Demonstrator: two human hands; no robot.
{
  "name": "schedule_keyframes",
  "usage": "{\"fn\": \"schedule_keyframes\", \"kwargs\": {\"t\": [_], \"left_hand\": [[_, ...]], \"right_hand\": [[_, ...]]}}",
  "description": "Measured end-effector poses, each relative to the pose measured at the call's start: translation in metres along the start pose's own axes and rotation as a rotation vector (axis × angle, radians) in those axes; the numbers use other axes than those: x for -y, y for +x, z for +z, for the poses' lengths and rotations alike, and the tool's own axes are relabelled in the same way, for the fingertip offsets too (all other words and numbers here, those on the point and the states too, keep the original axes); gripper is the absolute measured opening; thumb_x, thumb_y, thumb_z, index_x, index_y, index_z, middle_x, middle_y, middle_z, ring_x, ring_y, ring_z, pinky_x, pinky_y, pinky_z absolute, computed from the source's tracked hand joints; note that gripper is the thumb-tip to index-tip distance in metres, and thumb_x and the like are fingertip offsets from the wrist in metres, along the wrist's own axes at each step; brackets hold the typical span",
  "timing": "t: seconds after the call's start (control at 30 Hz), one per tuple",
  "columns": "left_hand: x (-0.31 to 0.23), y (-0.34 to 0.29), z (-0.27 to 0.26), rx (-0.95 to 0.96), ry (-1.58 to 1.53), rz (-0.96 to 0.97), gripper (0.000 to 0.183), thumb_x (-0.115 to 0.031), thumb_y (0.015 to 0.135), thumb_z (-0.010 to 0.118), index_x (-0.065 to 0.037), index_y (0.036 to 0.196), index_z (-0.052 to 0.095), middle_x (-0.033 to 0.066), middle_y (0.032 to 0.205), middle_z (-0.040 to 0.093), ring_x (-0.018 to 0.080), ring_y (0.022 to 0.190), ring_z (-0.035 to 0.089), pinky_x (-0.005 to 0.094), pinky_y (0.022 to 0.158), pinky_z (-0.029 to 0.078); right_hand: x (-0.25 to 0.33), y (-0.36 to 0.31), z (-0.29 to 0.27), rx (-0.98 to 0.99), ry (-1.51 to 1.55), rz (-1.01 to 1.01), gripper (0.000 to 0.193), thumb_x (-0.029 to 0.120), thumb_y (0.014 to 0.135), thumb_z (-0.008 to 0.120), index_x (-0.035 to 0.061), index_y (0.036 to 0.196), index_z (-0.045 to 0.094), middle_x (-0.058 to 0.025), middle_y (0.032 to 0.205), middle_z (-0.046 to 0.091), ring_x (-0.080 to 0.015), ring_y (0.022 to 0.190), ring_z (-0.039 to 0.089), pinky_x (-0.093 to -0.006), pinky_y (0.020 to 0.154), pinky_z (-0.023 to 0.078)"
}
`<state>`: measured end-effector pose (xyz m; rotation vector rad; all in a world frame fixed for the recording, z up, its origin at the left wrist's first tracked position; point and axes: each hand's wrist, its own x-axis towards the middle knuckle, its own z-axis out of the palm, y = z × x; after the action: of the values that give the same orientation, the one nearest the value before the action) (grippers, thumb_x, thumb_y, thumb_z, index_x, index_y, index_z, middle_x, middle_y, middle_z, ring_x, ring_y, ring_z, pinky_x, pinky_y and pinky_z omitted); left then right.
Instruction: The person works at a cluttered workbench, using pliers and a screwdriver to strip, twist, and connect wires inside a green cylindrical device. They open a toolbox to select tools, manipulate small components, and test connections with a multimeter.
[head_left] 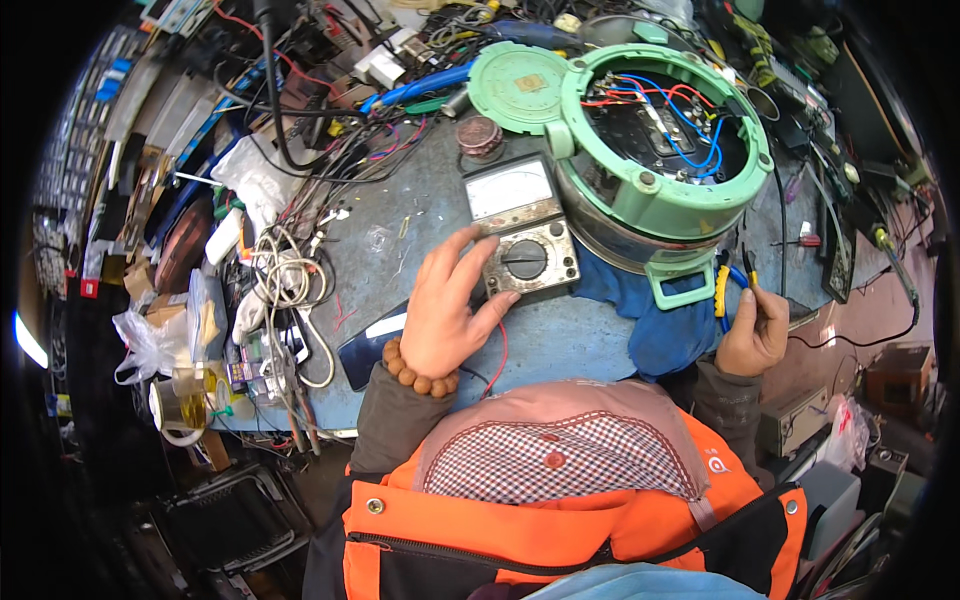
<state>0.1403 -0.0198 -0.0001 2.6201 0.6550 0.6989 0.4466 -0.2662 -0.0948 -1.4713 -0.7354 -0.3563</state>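
An analog multimeter (pixel 537 284) with a pale dial and a dark round knob lies on the blue work surface. My left hand (pixel 445 305) grips its left side, thumb at the lower edge and fingers at the upper left. Over to the right, my right hand (pixel 752 335) pinches a thin tool with a black and yellow end (pixel 753 277); its exact kind is unclear. A yellow and blue handle (pixel 721 293) shows just left of that hand. Beyond the meter stands a round green housing (pixel 640 203), its top open on red and blue wires.
A green round cover (pixel 520 85) sits against the housing, near a small reddish round tin (pixel 480 138). Blue cloth (pixel 665 335) lies under the housing's front. Tangled cables (pixel 285 275) and plastic bags crowd the left; a dark flat phone-like object (pixel 370 352) lies beside my left wrist.
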Motion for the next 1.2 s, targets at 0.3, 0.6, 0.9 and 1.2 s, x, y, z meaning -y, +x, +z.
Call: {"fn": "schedule_keyframes", "kwargs": {"t": [0.3,0.6,0.9,1.2], "left_hand": [[0.002,-0.004,0.027,0.048,0.114,-0.001,0.087,-0.038,0.082,0.092,-0.007,0.154,0.055,0.0269,0.162,0.046,0.0489,0.132,0.061,0.0535,0.110,0.052],[-0.057,0.026,0.053,-0.003,0.288,-0.389,0.103,-0.068,0.077,0.088,-0.004,0.151,0.055,0.0298,0.158,0.048,0.0529,0.129,0.061,0.0580,0.099,0.059],[-0.041,0.022,0.046,-0.027,0.336,-0.475,0.101,-0.058,0.068,0.084,-0.009,0.152,0.055,0.0277,0.158,0.053,0.0553,0.118,0.067,0.0579,0.100,0.057],[0.028,-0.027,0.005,-0.197,0.460,-0.440,0.094,-0.052,0.071,0.082,-0.007,0.150,0.059,0.0207,0.158,0.055,0.0491,0.119,0.068,0.0540,0.102,0.057]], "right_hand": [[-0.008,0.002,0.004,-0.019,0.000,0.016,0.010,-0.006,0.100,0.072,-0.0055,0.110,0.074,-0.0058,0.102,0.069,-0.0110,0.086,0.062,-0.0250,0.077,0.051],[-0.012,0.003,0.005,0.019,-0.046,0.009,0.009,-0.002,0.098,0.076,-0.0031,0.106,0.076,-0.0037,0.098,0.070,-0.0086,0.079,0.062,-0.0240,0.070,0.050],[-0.009,0.005,0.011,0.013,-0.080,-0.131,0.008,-0.004,0.094,0.076,-0.0015,0.102,0.077,-0.0084,0.089,0.069,-0.0160,0.074,0.064,-0.0304,0.067,0.052],[0.017,0.011,0.009,0.053,-0.133,-0.099,0.010,-0.005,0.090,0.076,-0.0004,0.098,0.075,-0.0102,0.085,0.068,-0.0211,0.069,0.066,-0.0332,0.065,0.053]]}}
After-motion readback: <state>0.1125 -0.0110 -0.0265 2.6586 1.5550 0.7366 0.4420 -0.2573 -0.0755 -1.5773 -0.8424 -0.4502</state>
